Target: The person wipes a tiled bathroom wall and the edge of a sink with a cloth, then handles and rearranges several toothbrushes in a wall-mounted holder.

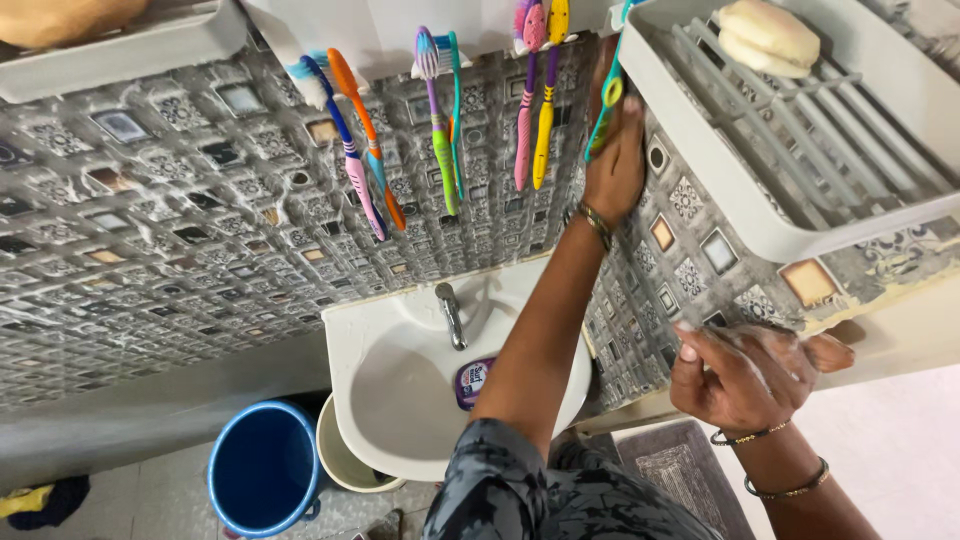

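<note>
Patterned grey wall tiles (180, 230), soapy, fill the background above the white ceramic corner basin (345, 330). My left hand (615, 165) is clamped on a green-and-yellow scrub brush (606, 105), pressed to the tile corner: scrubbing step, I judge. Right hand (745, 375) braces the outer wall edge, fingers spread, holding nothing. White plastic soap rack (720, 190) overhangs tight; hanging toothbrushes (440, 120) just left limit strokes.
</note>
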